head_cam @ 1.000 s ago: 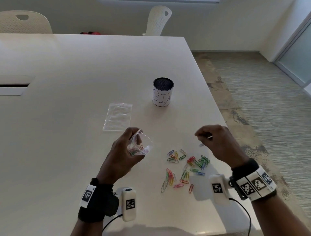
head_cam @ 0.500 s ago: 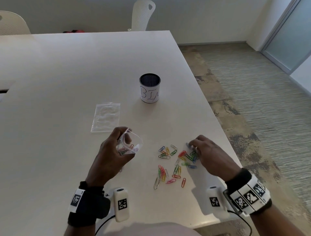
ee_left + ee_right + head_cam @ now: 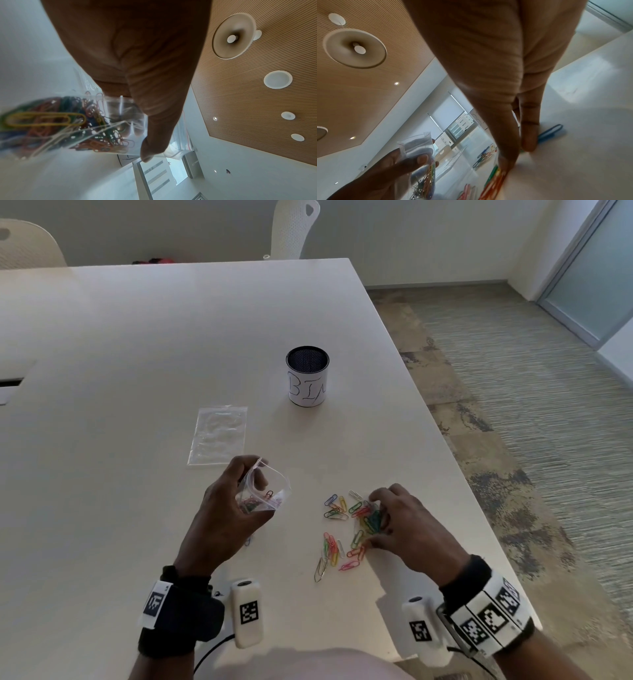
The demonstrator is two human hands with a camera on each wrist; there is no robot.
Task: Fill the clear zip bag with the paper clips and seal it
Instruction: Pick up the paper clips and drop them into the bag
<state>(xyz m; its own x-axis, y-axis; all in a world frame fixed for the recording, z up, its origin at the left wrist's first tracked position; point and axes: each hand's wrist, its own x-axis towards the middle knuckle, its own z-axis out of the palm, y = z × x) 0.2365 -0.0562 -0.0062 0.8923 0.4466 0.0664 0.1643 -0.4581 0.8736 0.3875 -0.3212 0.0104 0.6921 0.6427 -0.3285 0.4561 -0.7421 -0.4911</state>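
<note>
Loose paper clips (image 3: pixel 342 529), tabletop's right edge: under right hand (image 3: pixel 400 525) (fingers curling round several); zip bag (image 3: pixel 262 491), mouth up, pinched in left hand (image 3: pixel 226 508) alongside.

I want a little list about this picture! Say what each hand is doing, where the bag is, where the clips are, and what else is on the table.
left hand: holds the small clear plastic zip bag up, mouth open
bag contents: some coloured paper clips already inside
right hand: fingers down on the loose coloured paper clips on the table, gathering a bunch
table: large, white
also on table: flat spare clear plastic bag; dark mesh cup with a white handwritten label
seal: not yet closed
</note>
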